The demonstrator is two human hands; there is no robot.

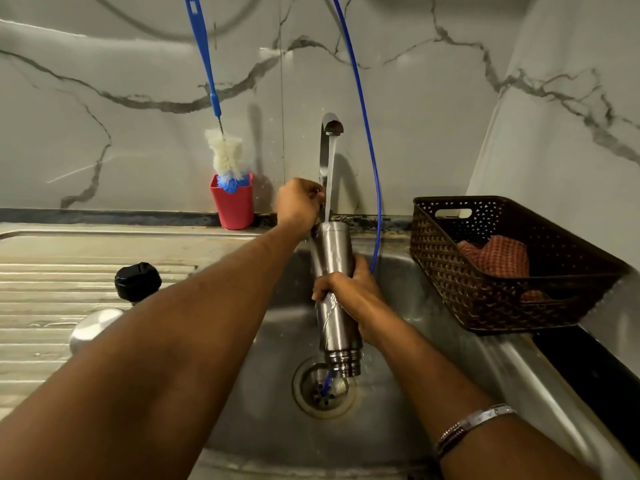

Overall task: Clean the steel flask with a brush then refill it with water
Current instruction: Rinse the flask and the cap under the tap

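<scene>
On the draining board at the left lie a black cap (138,280) and, nearer the camera, a steel lid (92,327). Behind them, against the wall, a red cup (232,205) holds a brush (227,157) with a blue handle. The left hand (298,205) reaches to the foot of the tap (328,147), its fingers curled at the lever; what they pinch cannot be told. Water runs from the tap onto the base of the flask (335,296), which is held upside down over the sink (270,341), its threaded mouth just above the drain (323,389). The right hand (349,296) grips the flask's middle, fingers wrapped round it. A blue tube (363,109) hangs into the sink. At the right a brown basket (502,271) holds a red cloth (495,254).
</scene>
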